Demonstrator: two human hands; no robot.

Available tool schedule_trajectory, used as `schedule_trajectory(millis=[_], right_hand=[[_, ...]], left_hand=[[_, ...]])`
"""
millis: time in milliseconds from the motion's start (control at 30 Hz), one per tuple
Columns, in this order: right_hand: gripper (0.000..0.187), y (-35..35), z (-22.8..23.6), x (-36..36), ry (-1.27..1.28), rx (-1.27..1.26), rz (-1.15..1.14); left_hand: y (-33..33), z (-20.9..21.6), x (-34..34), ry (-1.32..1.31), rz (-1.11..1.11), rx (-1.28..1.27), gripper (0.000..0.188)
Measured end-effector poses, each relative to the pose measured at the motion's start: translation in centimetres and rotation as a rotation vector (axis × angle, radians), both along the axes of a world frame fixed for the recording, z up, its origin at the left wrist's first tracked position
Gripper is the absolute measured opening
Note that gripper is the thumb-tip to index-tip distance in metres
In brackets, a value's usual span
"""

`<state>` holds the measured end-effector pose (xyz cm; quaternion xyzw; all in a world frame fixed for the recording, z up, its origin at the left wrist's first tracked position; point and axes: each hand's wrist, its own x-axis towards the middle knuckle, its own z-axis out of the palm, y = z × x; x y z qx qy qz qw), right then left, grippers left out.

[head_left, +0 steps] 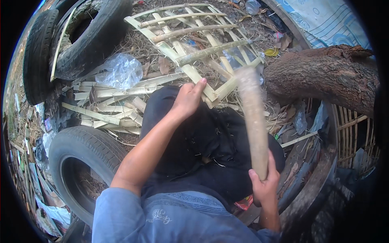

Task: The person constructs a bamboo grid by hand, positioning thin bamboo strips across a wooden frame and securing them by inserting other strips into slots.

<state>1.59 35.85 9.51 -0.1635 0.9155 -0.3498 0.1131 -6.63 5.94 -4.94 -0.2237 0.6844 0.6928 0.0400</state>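
A lattice frame of pale split bamboo strips (187, 72) lies ahead of me, its near corner pointing at my lap. My left hand (189, 97) is closed on the frame's edge strip, just left of that corner, with the thumb along the strip. In my right hand (266, 178) is a thick wooden stick (256, 125), gripped at its lower end and standing up past the corner's right side. Motion blurs the stick's upper end, so I cannot tell whether it touches the frame.
Cut bamboo strips (109, 107) lie in a pile left of my knee. Old tyres (95, 141) stand on the left side. A heavy log (320, 77) lies at the right, near a slatted bamboo panel (352, 133). Clear plastic (121, 71) and dry leaves litter the ground.
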Motion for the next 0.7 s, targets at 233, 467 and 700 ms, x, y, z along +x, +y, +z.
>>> schedule_trajectory(millis=[233, 467, 700], right_hand=[[0.07, -0.4, 0.3, 0.1, -0.182, 0.084, 0.004], [0.072, -1.2, -0.3, -0.4, -0.402, 0.093, -0.016], [0.071, -1.2, 0.4, -0.2, -0.367, 0.108, 0.006]], left_hand=[[0.5, 0.2, 0.6, -0.02, 0.016, -0.011, 0.059], [0.0, -0.3, 0.2, -0.01, -0.047, 0.015, 0.056], [0.6, -0.2, 0.5, -0.001, -0.003, 0.082, 0.056]])
